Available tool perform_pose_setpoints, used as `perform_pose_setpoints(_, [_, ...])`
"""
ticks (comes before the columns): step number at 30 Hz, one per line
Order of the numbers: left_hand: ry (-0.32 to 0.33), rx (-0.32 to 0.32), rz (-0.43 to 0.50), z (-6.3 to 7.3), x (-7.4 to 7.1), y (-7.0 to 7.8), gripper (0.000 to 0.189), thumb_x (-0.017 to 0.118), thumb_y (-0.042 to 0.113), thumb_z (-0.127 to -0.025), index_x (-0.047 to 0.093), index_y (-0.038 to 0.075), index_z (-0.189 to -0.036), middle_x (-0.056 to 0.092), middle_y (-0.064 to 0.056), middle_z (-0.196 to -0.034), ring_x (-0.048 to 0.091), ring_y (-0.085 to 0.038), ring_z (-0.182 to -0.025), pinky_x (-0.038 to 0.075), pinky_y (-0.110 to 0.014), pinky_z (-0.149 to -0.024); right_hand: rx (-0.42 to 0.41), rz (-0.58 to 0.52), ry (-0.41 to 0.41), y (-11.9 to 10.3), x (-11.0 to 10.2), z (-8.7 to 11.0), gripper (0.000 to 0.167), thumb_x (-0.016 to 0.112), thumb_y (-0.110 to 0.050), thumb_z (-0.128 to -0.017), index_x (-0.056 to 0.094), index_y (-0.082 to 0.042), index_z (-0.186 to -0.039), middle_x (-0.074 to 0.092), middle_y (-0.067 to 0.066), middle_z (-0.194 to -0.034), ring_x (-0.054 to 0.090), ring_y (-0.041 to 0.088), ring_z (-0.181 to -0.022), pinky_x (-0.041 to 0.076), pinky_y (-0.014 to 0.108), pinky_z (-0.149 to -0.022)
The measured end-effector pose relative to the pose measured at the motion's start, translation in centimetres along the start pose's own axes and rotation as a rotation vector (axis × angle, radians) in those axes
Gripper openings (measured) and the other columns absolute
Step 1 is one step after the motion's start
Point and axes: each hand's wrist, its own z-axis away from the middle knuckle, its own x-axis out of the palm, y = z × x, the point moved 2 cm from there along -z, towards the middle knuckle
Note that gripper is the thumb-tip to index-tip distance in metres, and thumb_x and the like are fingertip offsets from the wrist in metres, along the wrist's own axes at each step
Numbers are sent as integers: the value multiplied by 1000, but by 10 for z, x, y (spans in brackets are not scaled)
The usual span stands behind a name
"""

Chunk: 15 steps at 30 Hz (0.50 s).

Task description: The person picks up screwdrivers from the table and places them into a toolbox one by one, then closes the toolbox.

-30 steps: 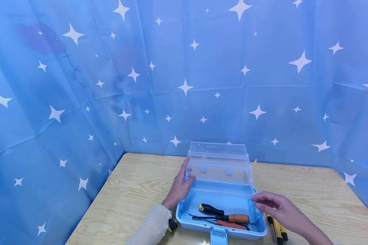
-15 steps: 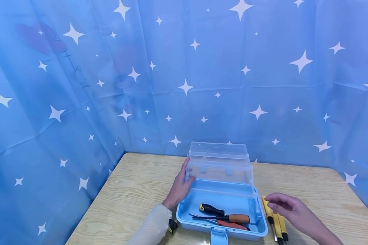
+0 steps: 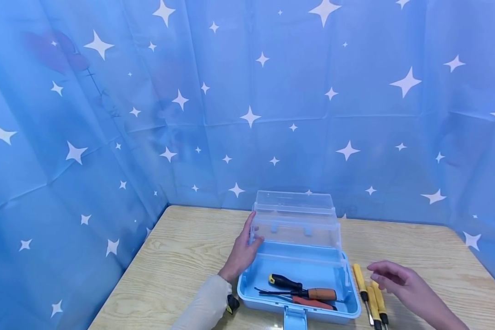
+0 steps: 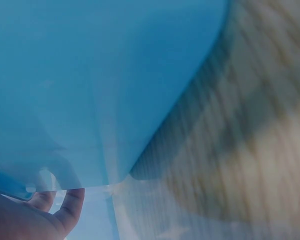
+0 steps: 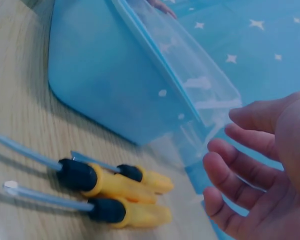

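Note:
A light blue toolbox (image 3: 301, 305) stands on the table with its clear lid (image 3: 294, 215) raised. My left hand (image 3: 241, 254) holds the lid's left edge, thumb on the near side; the left wrist view shows its bent fingers (image 4: 72, 207) at the box's edge. Inside the box lie a black-and-yellow screwdriver (image 3: 285, 281), a screwdriver with an orange-brown handle (image 3: 321, 294) and a red-handled tool (image 3: 313, 303), partly overlapped. To the right of the box, my right hand (image 3: 408, 286) hovers with loosely bent fingers and nothing in them. Three yellow-handled screwdrivers (image 5: 135, 212) lie between it and the box.
The wood-grain table (image 3: 177, 256) extends to both sides of the box. A blue curtain (image 3: 293, 91) with white stars hangs along its back and left edges. The box's front latch (image 3: 294, 317) hangs down toward the near side.
My right hand has moved right, away from the box's right rim and past the yellow screwdrivers, uncovering them. The left hand and the lid stay in place.

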Motion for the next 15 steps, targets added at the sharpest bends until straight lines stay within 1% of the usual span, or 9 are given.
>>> perform_pose_setpoints(5, [0, 4, -2, 0, 0, 0, 67, 51, 35, -102, 12, 52, -154, 43, -5, -150, 43, -29, -137, 39, -61, -108, 21, -40, -28, 11, -4, 2, 47, 51, -25, -104, 49, 10, -135, 66, 13, -113, 66, 14, -88, 58, 30, -73])
perform_pose_setpoints(8, [2, 10, -9, -1, 0, 0, 66, 51, 35, -102, 12, 53, -153, 44, -6, -150, 44, -29, -137, 39, -60, -108, 1, -72, -56, 18, -5, 2, 48, 51, -22, -104, 46, 14, -136, 65, 13, -112, 67, 13, -90, 58, 30, -75])
perform_pose_setpoints(12, [5, 13, -16, -1, 0, 0, 67, 51, 34, -102, 12, 52, -154, 45, -7, -148, 45, -29, -136, 40, -60, -108, -36, -63, -81, 25, -6, 2, 47, 53, -16, -103, 43, 17, -135, 65, 14, -109, 65, 10, -90, 58, 29, -75])
perform_pose_setpoints(15, [4, 15, -14, -1, 0, 0, 67, 51, 34, -102, 12, 52, -154, 44, -7, -148, 45, -29, -136, 39, -60, -108, 2, -37, -70, 30, -6, 2, 49, 56, -16, -101, 43, 15, -135, 66, 14, -107, 64, 10, -87, 56, 28, -72])
